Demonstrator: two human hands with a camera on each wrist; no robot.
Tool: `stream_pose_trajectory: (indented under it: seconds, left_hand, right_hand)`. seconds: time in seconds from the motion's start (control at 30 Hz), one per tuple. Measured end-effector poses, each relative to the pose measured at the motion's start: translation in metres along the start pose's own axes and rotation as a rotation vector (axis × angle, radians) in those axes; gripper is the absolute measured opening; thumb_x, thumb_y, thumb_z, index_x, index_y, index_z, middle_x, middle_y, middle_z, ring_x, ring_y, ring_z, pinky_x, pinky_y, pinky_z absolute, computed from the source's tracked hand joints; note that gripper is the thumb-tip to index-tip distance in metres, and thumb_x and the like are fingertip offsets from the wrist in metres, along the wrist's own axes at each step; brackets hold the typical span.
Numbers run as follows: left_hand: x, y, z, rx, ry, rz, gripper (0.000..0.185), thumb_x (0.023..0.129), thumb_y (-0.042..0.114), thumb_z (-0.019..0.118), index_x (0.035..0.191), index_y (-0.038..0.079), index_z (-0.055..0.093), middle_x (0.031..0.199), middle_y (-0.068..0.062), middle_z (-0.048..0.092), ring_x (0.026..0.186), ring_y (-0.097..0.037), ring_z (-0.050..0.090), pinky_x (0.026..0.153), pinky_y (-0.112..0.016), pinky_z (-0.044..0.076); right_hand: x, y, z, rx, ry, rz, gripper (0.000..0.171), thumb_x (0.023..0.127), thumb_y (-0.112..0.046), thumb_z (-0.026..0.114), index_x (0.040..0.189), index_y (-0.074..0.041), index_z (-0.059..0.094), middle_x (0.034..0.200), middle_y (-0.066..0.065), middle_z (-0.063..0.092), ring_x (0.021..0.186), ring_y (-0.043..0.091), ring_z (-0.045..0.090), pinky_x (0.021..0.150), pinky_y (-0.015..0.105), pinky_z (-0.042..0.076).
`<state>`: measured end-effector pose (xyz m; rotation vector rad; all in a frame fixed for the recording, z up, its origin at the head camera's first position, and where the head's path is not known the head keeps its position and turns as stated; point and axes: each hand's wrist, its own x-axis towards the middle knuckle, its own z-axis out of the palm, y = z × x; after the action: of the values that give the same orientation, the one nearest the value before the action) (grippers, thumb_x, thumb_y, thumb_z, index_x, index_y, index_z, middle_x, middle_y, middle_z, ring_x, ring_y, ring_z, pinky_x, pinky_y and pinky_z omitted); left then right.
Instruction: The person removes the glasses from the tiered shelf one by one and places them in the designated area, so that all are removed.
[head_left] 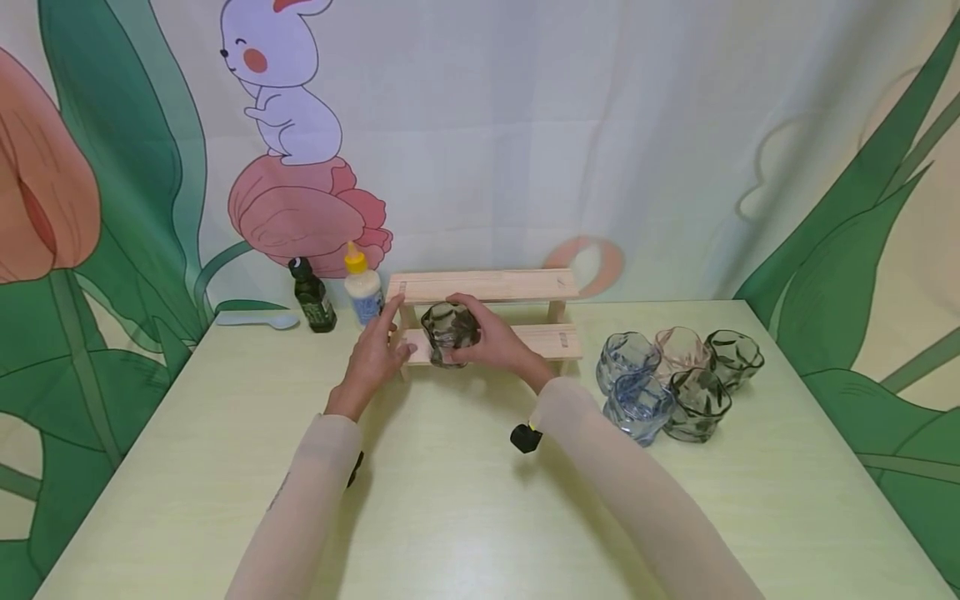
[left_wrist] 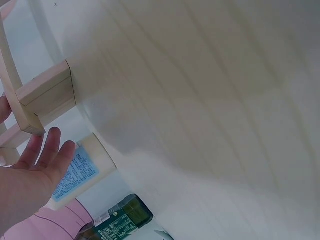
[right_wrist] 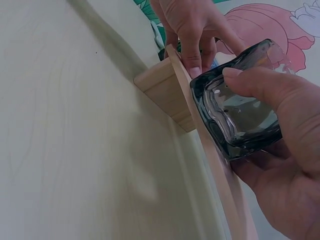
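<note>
Right hand: the right hand (head_left: 498,342) wraps its thumb and fingers round a smoky grey wavy-walled glass cup (head_left: 450,333), holding it at the lower board of a small two-tier pale wooden rack (head_left: 487,286); in the right wrist view the cup (right_wrist: 237,110) sits at that board's front edge.
Left hand: the left hand (head_left: 372,354) is released, fingers straight, fingertips touching the rack's left end just beside the cup; it grips nothing.
Risk, cup: in my judgement the cup could tip off the narrow board if let go while part of its base overhangs the edge; smooth glass may also slip in the grasp.
Risk, rack: the light rack may slide or rock if the cup is pushed against it and the left hand gives way.
Risk, neighbours: just beyond the left hand stand a white squeeze bottle with a yellow cap (head_left: 362,287) and a dark green bottle (head_left: 312,296); a sideways nudge could topple them.
Right of the hand: five more wavy glass cups (head_left: 675,379) cluster, touching, well apart from the rack.
Hard to tell: whether the cup's base rests fully on the board; the right palm hides it.
Cut off: the left wrist view shows only fingertips and a bottle label, too blurred to read.
</note>
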<state>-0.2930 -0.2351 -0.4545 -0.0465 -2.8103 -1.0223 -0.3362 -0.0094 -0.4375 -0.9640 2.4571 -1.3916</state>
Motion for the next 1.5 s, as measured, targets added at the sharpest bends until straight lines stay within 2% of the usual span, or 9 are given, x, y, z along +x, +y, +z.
stream_pose_trajectory:
  seconds: [0.2, 0.5, 0.67, 0.87, 1.03, 1.27, 1.5]
  left_hand:
    - [0.0, -0.002, 0.0, -0.009, -0.001, 0.0, 0.083, 0.093, 0.014, 0.071, 0.158, 0.03, 0.022, 0.132, -0.024, 0.051, 0.108, -0.042, 0.058, 0.087, -0.056, 0.048]
    - [0.0, 0.0, 0.0, -0.009, -0.015, -0.019, 0.083, 0.094, 0.016, 0.07, 0.158, 0.032, 0.02, 0.134, -0.024, 0.05, 0.112, -0.043, 0.057, 0.09, -0.058, 0.048]
    - [0.001, 0.001, 0.0, -0.008, -0.021, -0.019, 0.083, 0.094, 0.016, 0.07, 0.159, 0.032, 0.02, 0.134, -0.024, 0.05, 0.112, -0.042, 0.057, 0.091, -0.057, 0.048]
    - [0.002, 0.001, -0.001, -0.002, -0.02, -0.016, 0.083, 0.094, 0.016, 0.069, 0.159, 0.032, 0.019, 0.134, -0.024, 0.05, 0.114, -0.043, 0.057, 0.092, -0.058, 0.048]
    - [0.001, 0.0, -0.001, -0.005, -0.018, -0.011, 0.082, 0.094, 0.016, 0.069, 0.159, 0.031, 0.02, 0.135, -0.025, 0.05, 0.114, -0.043, 0.056, 0.093, -0.058, 0.048]
    - [0.0, 0.0, -0.001, -0.009, -0.013, -0.008, 0.082, 0.094, 0.016, 0.07, 0.158, 0.03, 0.021, 0.133, -0.025, 0.051, 0.112, -0.042, 0.056, 0.092, -0.058, 0.047]
    - [0.001, 0.0, -0.001, -0.001, -0.01, 0.004, 0.083, 0.093, 0.017, 0.07, 0.158, 0.03, 0.021, 0.132, -0.024, 0.051, 0.111, -0.042, 0.057, 0.09, -0.058, 0.048]
  right_hand:
    - [-0.007, -0.002, -0.003, -0.008, 0.006, -0.01, 0.087, 0.08, -0.013, 0.084, 0.151, -0.02, 0.036, 0.144, 0.013, 0.049, 0.13, 0.032, 0.051, 0.103, 0.052, 0.045]
    - [-0.021, -0.006, -0.014, -0.075, -0.003, 0.04, 0.088, 0.08, -0.021, 0.085, 0.151, -0.032, 0.035, 0.146, 0.011, 0.05, 0.131, 0.031, 0.052, 0.103, 0.053, 0.045]
    - [-0.029, -0.006, -0.022, -0.076, 0.012, 0.028, 0.088, 0.079, -0.021, 0.086, 0.151, -0.029, 0.037, 0.145, 0.011, 0.051, 0.132, 0.031, 0.051, 0.102, 0.052, 0.046]
    - [-0.037, -0.006, -0.035, -0.058, 0.024, 0.0, 0.088, 0.079, -0.02, 0.086, 0.151, -0.023, 0.037, 0.142, 0.012, 0.052, 0.128, 0.032, 0.053, 0.094, 0.05, 0.051]
    - [-0.047, -0.01, -0.048, -0.069, 0.028, -0.007, 0.089, 0.079, -0.02, 0.086, 0.152, -0.021, 0.036, 0.139, 0.014, 0.054, 0.126, 0.033, 0.054, 0.095, 0.05, 0.05]
    - [-0.063, -0.018, -0.065, 0.018, 0.021, 0.011, 0.087, 0.08, -0.011, 0.083, 0.151, -0.021, 0.035, 0.14, 0.016, 0.05, 0.126, 0.036, 0.054, 0.09, 0.049, 0.054]
    - [-0.083, -0.018, -0.086, 0.044, 0.087, 0.022, 0.086, 0.08, -0.009, 0.084, 0.151, -0.021, 0.036, 0.135, 0.016, 0.055, 0.123, 0.034, 0.057, 0.089, 0.044, 0.054]
